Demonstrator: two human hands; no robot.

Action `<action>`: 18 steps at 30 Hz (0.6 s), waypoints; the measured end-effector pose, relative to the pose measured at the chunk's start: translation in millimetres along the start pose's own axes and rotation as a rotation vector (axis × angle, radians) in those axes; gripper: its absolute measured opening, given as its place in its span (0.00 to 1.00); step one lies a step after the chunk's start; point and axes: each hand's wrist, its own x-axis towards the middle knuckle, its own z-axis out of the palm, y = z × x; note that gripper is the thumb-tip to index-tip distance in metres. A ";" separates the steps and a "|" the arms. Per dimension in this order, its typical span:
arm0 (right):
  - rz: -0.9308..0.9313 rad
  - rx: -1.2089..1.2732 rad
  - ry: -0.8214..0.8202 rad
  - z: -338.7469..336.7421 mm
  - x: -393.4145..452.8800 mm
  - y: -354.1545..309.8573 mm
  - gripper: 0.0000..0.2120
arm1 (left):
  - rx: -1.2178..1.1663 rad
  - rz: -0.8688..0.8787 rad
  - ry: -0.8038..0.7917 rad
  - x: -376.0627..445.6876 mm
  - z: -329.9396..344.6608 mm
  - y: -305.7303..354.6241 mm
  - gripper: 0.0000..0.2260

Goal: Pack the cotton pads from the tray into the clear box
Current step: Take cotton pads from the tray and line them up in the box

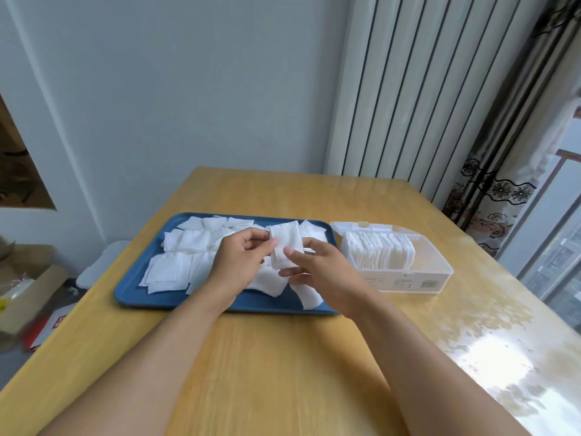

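Note:
A blue tray (pixel 151 302) lies on the wooden table with several loose white cotton pads (pixel 176 269) spread over it. Above the tray's right half, my left hand (pixel 239 262) and my right hand (pixel 317 269) together hold a small upright stack of cotton pads (pixel 284 243), pinched between fingers and thumbs. To the right of the tray stands the clear box (pixel 434 265) with its lid open at the back. A row of pads (pixel 380 253) stands on edge in the box's left part; its right part is bare.
The wooden table (pixel 283 372) reaches to the near edge and to the right, where it is glossy with window glare. A white radiator and a patterned curtain stand behind on the right. Cardboard boxes lie on the floor to the left.

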 end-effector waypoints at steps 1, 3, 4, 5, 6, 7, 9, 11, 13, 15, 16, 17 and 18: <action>-0.014 0.000 -0.002 0.0 -0.1 0.4 0.11 | -0.006 -0.007 0.009 0.0 -0.6 0.6 0.01; -0.043 -0.012 0.023 0.1 0.1 1.0 0.07 | -0.024 -0.023 0.011 -0.3 -1.5 1.3 0.02; -0.052 -0.021 0.047 0.5 0.1 1.1 0.05 | -0.030 -0.031 0.005 -0.4 -1.8 1.2 0.02; -0.059 -0.032 0.080 0.8 0.3 1.4 0.05 | -0.033 -0.039 -0.003 -0.8 -1.7 1.3 0.02; -0.063 -0.046 0.124 1.2 0.5 1.5 0.08 | -0.029 -0.044 -0.012 -1.2 -1.6 1.3 0.01; -0.071 -0.061 0.170 0.5 1.7 2.6 0.12 | -0.022 -0.048 -0.023 -1.7 -1.5 1.6 0.01; -0.107 -0.091 0.228 -1.4 4.0 4.6 0.18 | -0.013 -0.053 -0.050 -2.1 -1.0 1.7 0.02; -0.151 -0.118 0.233 -2.6 5.0 5.9 0.16 | -0.019 -0.060 -0.076 -2.5 -0.6 2.4 0.02; -0.193 -0.127 0.244 -3.3 4.9 6.8 0.11 | -0.042 -0.073 -0.082 -2.7 -0.2 3.3 0.02; -0.226 -0.125 0.263 -4.2 4.8 7.3 0.06 | -0.079 -0.088 -0.083 -2.7 0.0 4.4 0.01; -0.234 -0.116 0.272 -4.4 4.7 7.3 0.05 | -0.106 -0.100 -0.086 -2.6 0.1 4.5 0.02; -0.239 -0.099 0.283 -4.7 5.2 7.5 0.05 | -0.136 -0.113 -0.091 -2.8 0.2 5.0 0.02; -0.241 -0.079 0.300 -4.7 6.0 7.8 0.05 | -0.160 -0.122 -0.093 -2.9 0.3 5.0 0.03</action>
